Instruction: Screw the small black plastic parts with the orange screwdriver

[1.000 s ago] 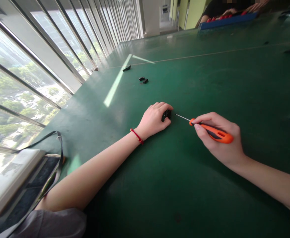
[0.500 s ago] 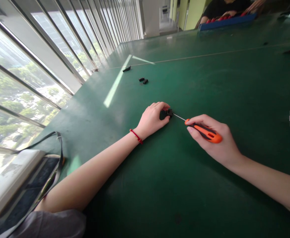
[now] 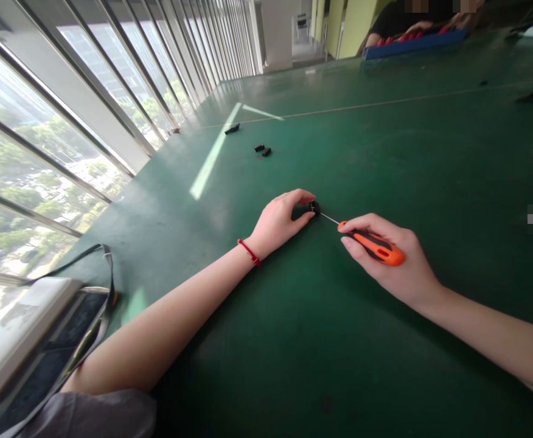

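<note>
Between the thumb and fingers of my left hand is a small black part, held down at the green table. Its exact kind is too small to make out. My right hand is closed around an orange and black screwdriver. The thin metal shaft points left, and its tip meets the right side of the black part or stops right beside it; I cannot tell which. A red bracelet circles my left wrist.
Two small black pieces lie beyond my left hand, with a longer black piece farther off. A white and black device with a strap sits at the left. Across the table, a person works at a blue tray holding red items.
The black part has turned slightly between my left fingers. My right hand and the screwdriver have shifted a little. The view has tilted slightly.
</note>
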Tool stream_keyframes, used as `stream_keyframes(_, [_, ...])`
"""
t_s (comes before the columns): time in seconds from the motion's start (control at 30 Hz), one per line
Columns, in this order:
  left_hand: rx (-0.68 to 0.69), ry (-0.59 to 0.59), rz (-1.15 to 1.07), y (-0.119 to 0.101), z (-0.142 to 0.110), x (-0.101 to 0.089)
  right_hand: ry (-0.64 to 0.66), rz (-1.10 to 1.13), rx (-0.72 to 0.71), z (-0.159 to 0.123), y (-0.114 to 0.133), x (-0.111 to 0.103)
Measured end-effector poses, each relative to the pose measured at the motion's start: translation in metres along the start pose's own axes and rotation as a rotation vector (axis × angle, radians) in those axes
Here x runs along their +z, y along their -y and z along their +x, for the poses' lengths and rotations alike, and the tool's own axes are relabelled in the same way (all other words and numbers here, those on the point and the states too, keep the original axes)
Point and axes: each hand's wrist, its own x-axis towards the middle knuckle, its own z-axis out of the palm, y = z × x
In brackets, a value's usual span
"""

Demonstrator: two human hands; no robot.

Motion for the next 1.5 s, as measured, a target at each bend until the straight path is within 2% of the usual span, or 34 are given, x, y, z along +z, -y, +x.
stream_keyframes(0.3, [0.031, 0.011, -0.015, -0.0003, 0.0007, -0.0004, 0.055, -0.003, -0.051, 0.0011, 0.0014, -0.0007])
stream_keyframes(0.63, [0.002, 0.042, -0.186, 0.0021, 0.0025, 0.0006, 0.165, 0.027, -0.148, 0.0005, 0.0041, -0.0010])
stream_keyframes(0.97, [0.044, 0.019, -0.093, 0.0034, 0.0029, -0.0004, 0.180, 0.025, -0.178, -0.0001, 0.0030, -0.0010])
stream_keyframes(1.5, [0.053, -0.003, -0.129, 0.0017, 0.0031, -0.0012, 0.186, 0.030, -0.179, 0.0009, 0.0034, -0.0009])
